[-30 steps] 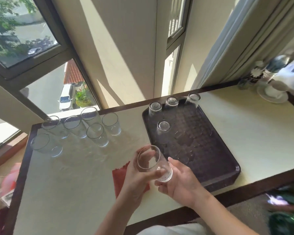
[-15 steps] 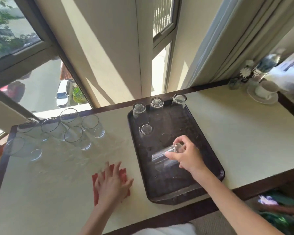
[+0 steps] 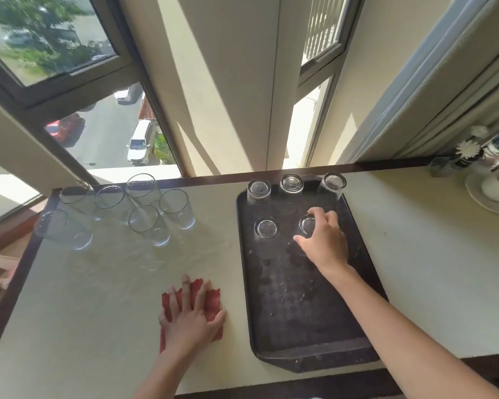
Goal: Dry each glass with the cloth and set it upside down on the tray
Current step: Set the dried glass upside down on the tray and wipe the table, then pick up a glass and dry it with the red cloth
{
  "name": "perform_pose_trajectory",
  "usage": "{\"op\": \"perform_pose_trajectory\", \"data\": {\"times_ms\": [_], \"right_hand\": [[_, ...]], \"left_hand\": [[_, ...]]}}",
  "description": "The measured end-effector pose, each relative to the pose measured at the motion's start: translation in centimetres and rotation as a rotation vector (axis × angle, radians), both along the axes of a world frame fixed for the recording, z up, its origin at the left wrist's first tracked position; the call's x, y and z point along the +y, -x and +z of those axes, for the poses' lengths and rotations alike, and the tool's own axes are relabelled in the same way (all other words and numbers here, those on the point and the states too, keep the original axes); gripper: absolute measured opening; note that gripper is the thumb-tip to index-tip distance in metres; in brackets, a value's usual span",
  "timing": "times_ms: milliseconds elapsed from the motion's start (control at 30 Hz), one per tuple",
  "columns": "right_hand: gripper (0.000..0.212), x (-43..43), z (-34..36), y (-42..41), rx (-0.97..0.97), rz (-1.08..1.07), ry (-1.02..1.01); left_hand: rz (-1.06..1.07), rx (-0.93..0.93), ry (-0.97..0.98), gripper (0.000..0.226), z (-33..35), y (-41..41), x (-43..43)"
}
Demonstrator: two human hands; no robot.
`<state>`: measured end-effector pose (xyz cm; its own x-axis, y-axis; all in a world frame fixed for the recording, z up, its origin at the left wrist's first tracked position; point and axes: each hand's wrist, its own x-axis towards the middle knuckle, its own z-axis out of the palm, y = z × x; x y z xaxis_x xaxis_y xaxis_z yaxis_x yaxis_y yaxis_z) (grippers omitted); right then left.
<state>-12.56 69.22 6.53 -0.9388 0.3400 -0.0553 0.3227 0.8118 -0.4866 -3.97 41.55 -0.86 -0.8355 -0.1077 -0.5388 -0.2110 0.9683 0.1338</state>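
A dark tray (image 3: 306,335) lies on the cream counter. Three clear glasses stand upside down along its far edge, the middle one (image 3: 291,186). A fourth upturned glass (image 3: 266,229) stands in a second row. Beside it my right hand (image 3: 326,240) grips a fifth glass (image 3: 306,226), upside down on the tray. My left hand (image 3: 189,315) lies flat, fingers spread, on the red cloth (image 3: 212,305) left of the tray. Several upright glasses (image 3: 144,223) stand at the counter's far left.
A white cup and saucer (image 3: 494,191) and a small vase with white flowers (image 3: 467,152) sit at the far right. Windows rise behind the counter. The counter's dark front edge (image 3: 271,384) runs near my arms.
My right hand carried the glass from in front of me over the tray, turned it over and set it down beside the fourth glass. My left hand dropped flat onto the red cloth.
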Motion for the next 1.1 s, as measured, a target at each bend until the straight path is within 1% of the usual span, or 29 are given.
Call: {"op": "perform_pose_trajectory", "data": {"times_ms": [100,167,233,300,333,400,500,533,567,633,700,767,800,867,1000,1100], "right_hand": [[0.07,-0.3,-0.5,-1.5,0.069,-0.031,0.061],[0.072,-0.9,-0.6,-3.4,0.115,-0.108,0.121],[0.064,-2.4,-0.9,-5.7,0.196,-0.228,0.201],[0.047,-5.0,-0.8,-7.9,0.264,-0.298,0.287],[0.038,-6.6,-0.8,-8.9,0.271,-0.285,0.319],[0.023,-10.2,-0.9,-10.6,0.224,-0.163,0.382],[0.01,-14.5,-1.9,-11.7,0.03,0.089,0.402],[0.006,-15.9,-2.4,-11.9,-0.04,0.168,0.365],[0.007,-17.2,-3.0,-11.9,-0.084,0.235,0.292],[0.029,-19.9,-4.2,-11.8,-0.073,0.346,0.081],[0.056,-22.2,-5.4,-11.6,-0.042,0.427,-0.063],[0.082,-24.0,-7.1,-11.4,-0.12,0.49,-0.16],[0.089,-24.6,-8.0,-11.4,-0.154,0.509,-0.21],[0.089,-25.7,-9.1,-11.6,-0.187,0.505,-0.272],[0.069,-27.6,-9.2,-11.6,-0.202,0.414,-0.278],[0.06,-28.3,-9.5,-11.3,-0.171,0.402,-0.294]], "left_hand": [[-0.003,0.012,-0.012,0.08,-0.3,-0.1,-0.1],[0.004,0.03,-0.034,0.08,-0.5,-0.1,-0.1],[0.002,0.04,-0.05,0.08,-0.6,-0.2,-0.2],[-0.019,0.039,-0.072,0.08,-0.7,-0.3,-0.5],[-0.027,0.037,-0.092,0.08,-0.7,-0.2,-0.7],[-0.007,0.044,-0.19,0.074,-0.3,-0.2,-1.6],[0.129,0.174,-0.475,0.056,0.7,-0.3,-3.4],[0.166,0.24,-0.549,0.054,1.0,-0.7,-4.6],[0.176,0.303,-0.582,0.052,1.1,-1.2,-5.9],[0.199,0.38,-0.588,0.05,1.1,-2.3,-9.1],[0.263,0.402,-0.56,0.048,0.7,-3.4,-12.5],[0.338,0.4,-0.504,0.045,0.3,-4.3,-15.9],[0.383,0.398,-0.484,0.043,0.2,-4.7,-17.5],[0.467,0.41,-0.467,0.04,0.0,-5.3,-20.4],[0.589,0.469,-0.482,0.037,0.2,-4.5,-25.2],[0.622,0.517,-0.5,0.04,0.9,-1.7,-27.8]]}}
